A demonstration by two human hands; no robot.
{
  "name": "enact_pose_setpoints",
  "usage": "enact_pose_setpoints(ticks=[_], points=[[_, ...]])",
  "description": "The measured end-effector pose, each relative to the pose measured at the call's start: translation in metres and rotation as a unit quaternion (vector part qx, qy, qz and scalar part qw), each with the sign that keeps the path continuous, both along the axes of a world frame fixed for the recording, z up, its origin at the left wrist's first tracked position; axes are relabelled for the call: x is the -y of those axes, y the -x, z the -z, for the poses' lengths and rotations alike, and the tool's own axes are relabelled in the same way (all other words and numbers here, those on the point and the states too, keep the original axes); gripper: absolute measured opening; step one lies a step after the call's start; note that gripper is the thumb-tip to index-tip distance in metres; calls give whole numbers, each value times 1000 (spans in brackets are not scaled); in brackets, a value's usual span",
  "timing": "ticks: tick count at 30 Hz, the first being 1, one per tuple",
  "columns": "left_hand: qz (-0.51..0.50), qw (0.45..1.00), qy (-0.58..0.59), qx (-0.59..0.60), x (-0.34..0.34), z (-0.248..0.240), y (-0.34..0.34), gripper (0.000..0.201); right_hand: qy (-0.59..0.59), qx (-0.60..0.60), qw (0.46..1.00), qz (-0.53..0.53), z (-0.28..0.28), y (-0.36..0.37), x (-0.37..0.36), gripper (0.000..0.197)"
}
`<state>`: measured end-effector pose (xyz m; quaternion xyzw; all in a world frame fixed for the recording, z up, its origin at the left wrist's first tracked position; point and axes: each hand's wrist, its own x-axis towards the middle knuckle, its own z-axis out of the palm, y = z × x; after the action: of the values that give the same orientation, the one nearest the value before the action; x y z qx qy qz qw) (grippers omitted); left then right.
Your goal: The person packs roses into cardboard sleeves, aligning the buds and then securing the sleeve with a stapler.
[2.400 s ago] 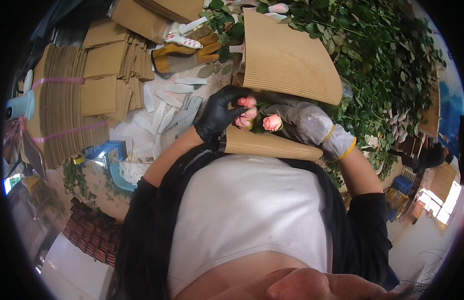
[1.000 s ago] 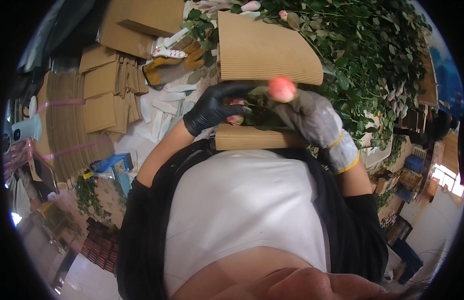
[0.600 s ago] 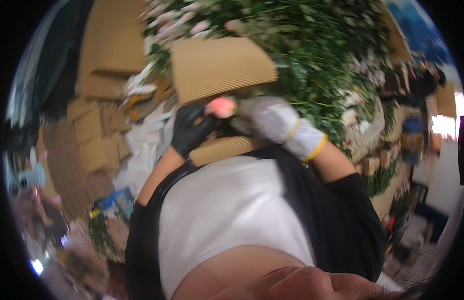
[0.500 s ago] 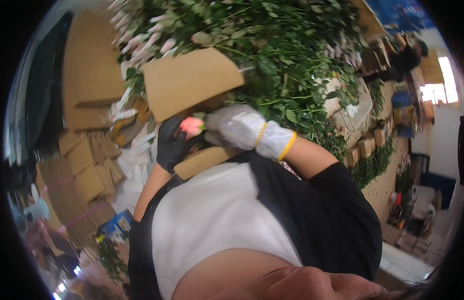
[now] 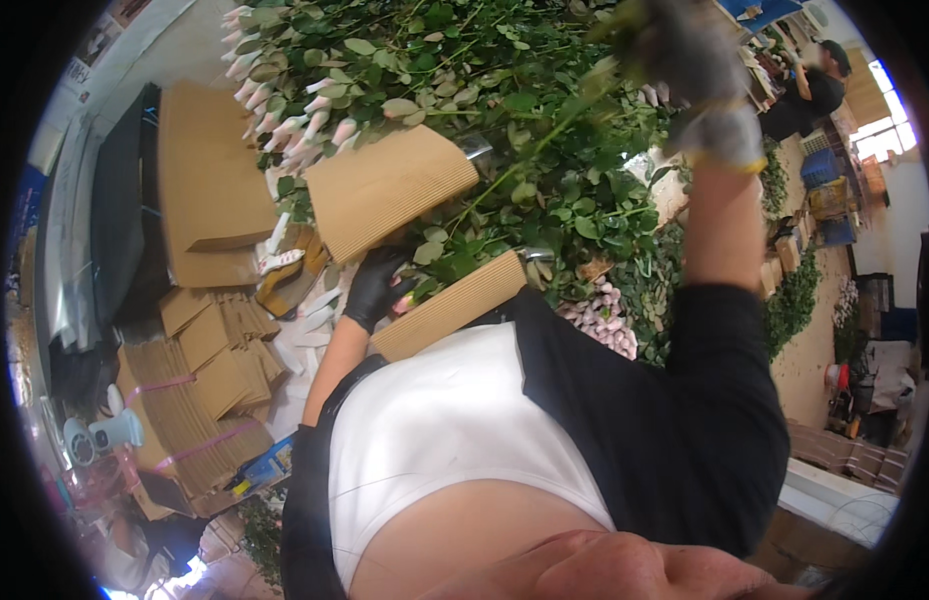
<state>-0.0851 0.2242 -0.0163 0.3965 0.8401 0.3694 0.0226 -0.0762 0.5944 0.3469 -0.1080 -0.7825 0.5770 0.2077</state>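
Observation:
My left hand [image 5: 372, 290], in a black glove, is closed between two pieces of tan corrugated cardboard. At its fingertips shows a small pink and green bit of a rose [image 5: 406, 301]; the rest is hidden. The upper cardboard [image 5: 389, 190] curves above the hand, and the lower cardboard strip [image 5: 452, 305] lies against my front. From near the left hand a long green stem [image 5: 534, 145] slants up toward my right hand [image 5: 696, 75]. That hand wears a grey-white glove, is raised over the leaves and smeared by motion, with blurred greenery beside its fingers.
A broad heap of leafy rose stems [image 5: 474, 60] covers the far side, with white-sleeved buds [image 5: 284, 125] at left and a pale bud bundle [image 5: 599, 320] at right. Stacked cardboard [image 5: 194, 385] stands left. A person [image 5: 809, 90] is at far right.
My right hand has swung up and to the right, away from the left hand. The pink rose head, plainly seen before, is now mostly hidden at my left hand.

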Motion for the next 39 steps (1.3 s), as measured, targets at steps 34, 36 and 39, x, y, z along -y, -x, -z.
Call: enact_pose_setpoints(ticks=[34,36,39], points=[[-137,979,-99,111,24,48,-36,70,-10,228,972,54,186,-84,-106,28],[-152,970,-139,132,21,49,-35,74,-37,223,949,-222,167,-44,-11,32],[-175,961,-168,130,21,43,-43,66,-211,122,758,-604,174,8,85,37]])
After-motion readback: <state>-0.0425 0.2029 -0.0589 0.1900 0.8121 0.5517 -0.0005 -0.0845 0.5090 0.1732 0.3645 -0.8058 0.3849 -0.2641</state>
